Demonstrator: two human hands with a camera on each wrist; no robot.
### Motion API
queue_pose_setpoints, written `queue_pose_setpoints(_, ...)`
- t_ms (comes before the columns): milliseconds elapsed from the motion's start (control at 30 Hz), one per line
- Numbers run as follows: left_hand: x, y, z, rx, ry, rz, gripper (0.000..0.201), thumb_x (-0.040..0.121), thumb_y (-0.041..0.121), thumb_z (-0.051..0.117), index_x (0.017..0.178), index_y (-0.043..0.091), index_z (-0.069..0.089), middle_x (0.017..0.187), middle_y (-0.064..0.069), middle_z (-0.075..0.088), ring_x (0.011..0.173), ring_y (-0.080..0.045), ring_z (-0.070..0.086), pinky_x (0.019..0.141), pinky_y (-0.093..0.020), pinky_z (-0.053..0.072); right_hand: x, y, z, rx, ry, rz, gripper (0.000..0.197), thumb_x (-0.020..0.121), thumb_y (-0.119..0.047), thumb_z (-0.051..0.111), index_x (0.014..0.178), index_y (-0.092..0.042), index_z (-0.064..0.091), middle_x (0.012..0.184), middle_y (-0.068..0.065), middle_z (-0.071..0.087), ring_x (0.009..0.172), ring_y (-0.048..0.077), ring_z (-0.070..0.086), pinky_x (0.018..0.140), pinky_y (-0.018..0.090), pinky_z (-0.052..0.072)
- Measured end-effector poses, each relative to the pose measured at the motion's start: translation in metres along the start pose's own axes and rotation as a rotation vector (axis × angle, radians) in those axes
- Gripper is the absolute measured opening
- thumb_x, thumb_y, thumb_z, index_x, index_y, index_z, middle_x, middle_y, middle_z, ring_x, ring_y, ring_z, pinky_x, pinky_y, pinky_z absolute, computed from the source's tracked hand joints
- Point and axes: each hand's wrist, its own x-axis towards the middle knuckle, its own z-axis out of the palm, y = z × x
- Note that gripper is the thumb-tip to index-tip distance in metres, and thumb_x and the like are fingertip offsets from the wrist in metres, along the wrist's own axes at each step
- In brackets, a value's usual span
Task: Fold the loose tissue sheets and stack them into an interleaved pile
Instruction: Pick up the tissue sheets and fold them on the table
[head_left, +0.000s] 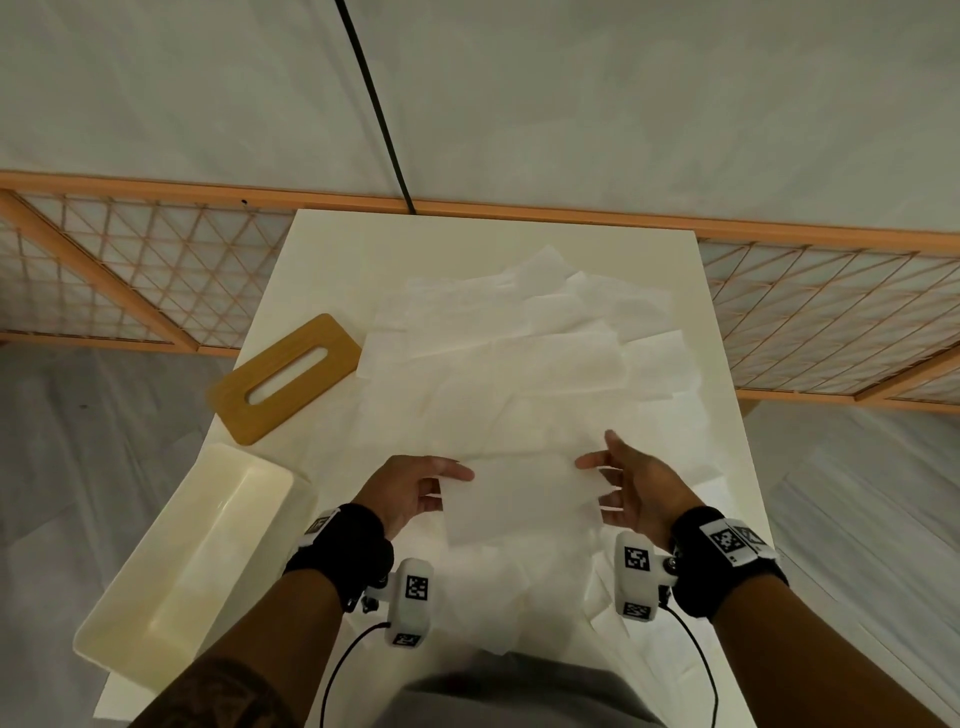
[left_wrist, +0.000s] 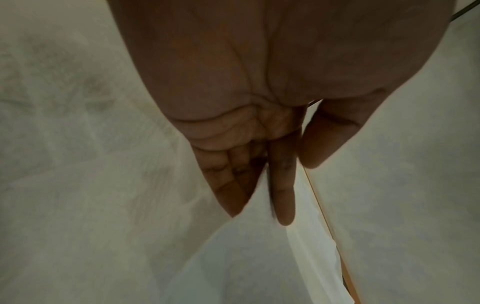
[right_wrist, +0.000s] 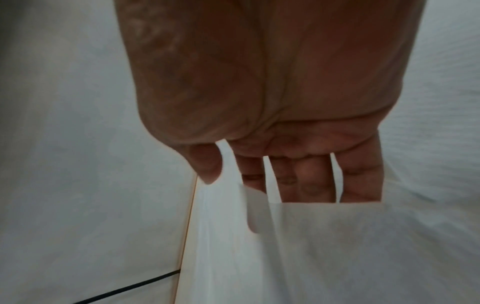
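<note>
Several loose white tissue sheets (head_left: 524, 358) lie overlapping across the white table (head_left: 332, 249). One tissue sheet (head_left: 519, 501) is held just above them, near the front edge, between both hands. My left hand (head_left: 452, 486) pinches its left edge, thumb on top and fingers underneath. In the left wrist view my left hand (left_wrist: 262, 209) points downward with the tissue sheet (left_wrist: 116, 195) draped against its fingers (left_wrist: 284, 197). My right hand (head_left: 595, 483) holds the right edge, thumb over the corner. In the right wrist view its fingers (right_wrist: 314, 185) slip behind the sheet's edge (right_wrist: 337, 226).
A wooden lid with a long slot (head_left: 285, 379) lies at the table's left. An empty cream box (head_left: 187, 561) sits at the front left corner. A wooden lattice screen (head_left: 130, 270) stands behind, and a black cable (head_left: 374, 114) runs up the wall.
</note>
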Motion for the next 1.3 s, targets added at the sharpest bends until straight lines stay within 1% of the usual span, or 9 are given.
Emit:
queue_pose_setpoints(133, 0.006, -0.014, -0.006, 0.463, 0.1, 0.164, 0.008, 0.088, 0.016, 0.075, 0.088, 0.023, 0.079, 0.089, 0.004, 0.076, 0.081, -0.014, 0.069, 0.079, -0.032, 0.057, 0.005, 0.019, 0.001, -0.281, 0.053, -0.098, 0.008, 0.09, -0.004, 0.071, 0.096, -0.009, 0.068, 0.089, 0.01, 0.065, 0.072, 0.016, 0.063, 0.065, 0.027, 0.052)
queue_pose_setpoints(300, 0.006, -0.019, -0.004, 0.823, 0.134, 0.237, 0.025, 0.08, 0.015, 0.078, 0.09, 0.032, 0.064, 0.096, 0.013, 0.065, 0.066, -0.005, 0.053, 0.068, -0.017, 0.044, 0.009, 0.024, -0.001, -0.543, 0.085, -0.067, 0.026, 0.08, 0.009, 0.075, 0.087, -0.012, 0.06, 0.074, 0.003, 0.053, 0.07, 0.019, 0.056, 0.068, 0.035, 0.056)
queue_pose_setpoints(467, 0.008, -0.019, 0.003, 0.848, 0.159, 0.253, 0.033, 0.082, 0.013, 0.075, 0.104, 0.033, 0.06, 0.1, 0.007, 0.061, 0.069, -0.009, 0.057, 0.062, -0.006, 0.042, 0.015, 0.021, 0.001, -0.788, 0.204, -0.189, 0.027, 0.076, 0.002, 0.077, 0.088, -0.014, 0.059, 0.071, 0.0, 0.058, 0.062, 0.017, 0.055, 0.063, 0.03, 0.053)
queue_pose_setpoints(567, 0.014, -0.019, 0.006, 0.889, 0.155, 0.252, 0.043, 0.083, 0.013, 0.074, 0.118, 0.034, 0.058, 0.1, 0.006, 0.058, 0.073, -0.009, 0.057, 0.069, -0.011, 0.045, 0.017, 0.019, 0.002, -0.865, 0.258, -0.21, 0.032, 0.078, -0.003, 0.078, 0.099, -0.017, 0.058, 0.077, -0.002, 0.061, 0.07, 0.016, 0.058, 0.061, 0.02, 0.045)
queue_pose_setpoints(700, 0.022, -0.022, 0.009, 1.04, 0.127, 0.247, 0.047, 0.085, 0.019, 0.073, 0.127, 0.029, 0.055, 0.111, 0.008, 0.046, 0.098, -0.008, 0.056, 0.09, -0.025, 0.049, 0.021, 0.018, 0.012, -1.08, 0.31, -0.294, 0.058, 0.081, -0.025, 0.081, 0.13, -0.024, 0.048, 0.114, 0.002, 0.055, 0.105, 0.021, 0.057, 0.088, 0.031, 0.05)
queue_pose_setpoints(800, 0.025, -0.025, 0.01, 1.1, 0.121, 0.253, 0.039, 0.084, 0.025, 0.074, 0.119, 0.029, 0.057, 0.121, 0.011, 0.041, 0.111, -0.008, 0.057, 0.09, -0.03, 0.052, 0.024, 0.017, 0.021, -1.21, 0.284, -0.388, 0.057, 0.085, -0.032, 0.078, 0.136, -0.032, 0.051, 0.135, 0.0, 0.04, 0.126, 0.022, 0.042, 0.106, 0.037, 0.045)
queue_pose_setpoints(1000, 0.031, -0.024, 0.01, 1.194, 0.154, 0.263, 0.026, 0.083, 0.028, 0.073, 0.101, 0.029, 0.054, 0.111, 0.009, 0.05, 0.103, -0.016, 0.052, 0.076, -0.028, 0.04, 0.04, 0.01, 0.032, -1.174, 0.312, -0.366, 0.034, 0.086, -0.036, 0.075, 0.114, -0.025, 0.06, 0.129, 0.001, 0.044, 0.122, 0.024, 0.044, 0.103, 0.038, 0.044)
queue_pose_setpoints(1133, 0.035, -0.023, 0.006, 1.097, 0.163, 0.199, 0.028, 0.082, 0.03, 0.071, 0.093, 0.039, 0.047, 0.1, 0.007, 0.061, 0.09, -0.019, 0.059, 0.072, -0.029, 0.043, 0.056, -0.011, 0.047, -1.041, 0.378, -0.488, 0.043, 0.087, -0.027, 0.074, 0.126, -0.018, 0.056, 0.134, 0.006, 0.048, 0.125, 0.028, 0.046, 0.103, 0.037, 0.042)
queue_pose_setpoints(1300, 0.035, -0.023, 0.004, 1.084, 0.09, 0.214, 0.023, 0.087, 0.028, 0.065, 0.105, 0.039, 0.059, 0.106, 0.009, 0.065, 0.1, -0.017, 0.058, 0.088, -0.033, 0.049, 0.083, -0.03, 0.074, -1.107, 0.283, -0.45, 0.065, 0.086, -0.035, 0.074, 0.142, -0.02, 0.044, 0.138, 0.004, 0.054, 0.13, 0.027, 0.044, 0.108, 0.044, 0.041)
